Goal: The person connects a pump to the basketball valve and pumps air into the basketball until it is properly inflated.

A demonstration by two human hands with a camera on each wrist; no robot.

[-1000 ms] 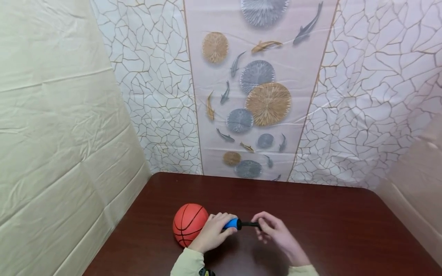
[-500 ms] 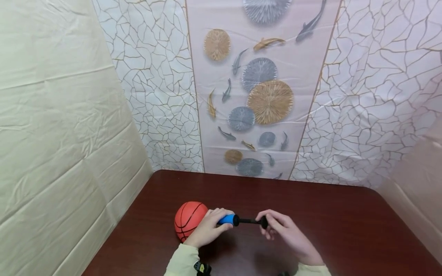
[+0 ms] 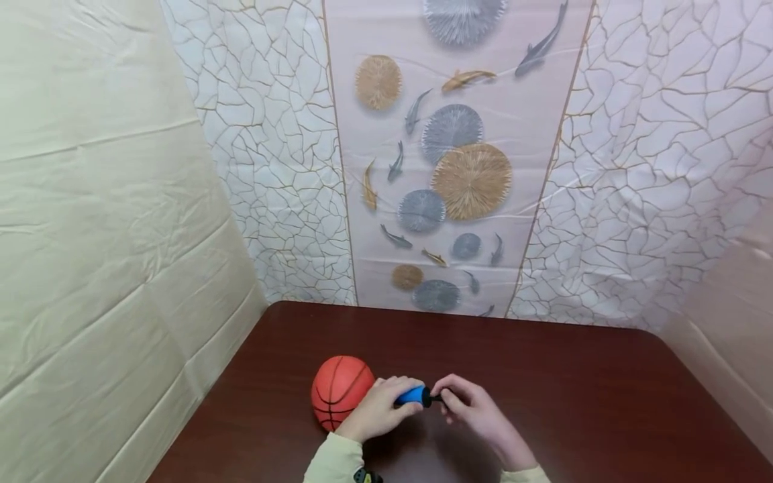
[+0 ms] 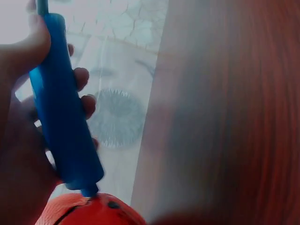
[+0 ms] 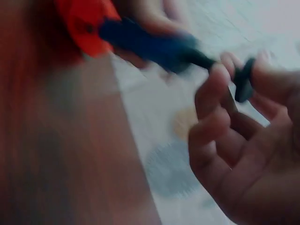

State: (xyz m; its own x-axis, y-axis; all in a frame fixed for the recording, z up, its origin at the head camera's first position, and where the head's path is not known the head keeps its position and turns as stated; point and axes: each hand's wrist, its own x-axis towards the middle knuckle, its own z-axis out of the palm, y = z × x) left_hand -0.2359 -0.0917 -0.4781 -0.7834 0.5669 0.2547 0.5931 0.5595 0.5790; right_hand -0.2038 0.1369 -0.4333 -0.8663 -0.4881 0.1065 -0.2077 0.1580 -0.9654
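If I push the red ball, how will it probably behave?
The red ball would probably roll easily, being round and on a smooth-looking table. It seems fairly firm, since its outline shows no visible dent. However, the blue pump, gripped by the left hand, meets it at one end, which might restrain the rolling.

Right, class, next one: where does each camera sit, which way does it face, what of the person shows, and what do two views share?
Head: on the head, facing forward and down over the table to the patterned backdrop; left grip, right grip and sleeves show.
Left wrist: looks along the blue pump towards the ball; the left grip curls round the pump.
Right wrist: blurred, faces the black handle the right grip pinches; the left grip shows beyond.
Shared: both wrist views show pump, ball and left grip.
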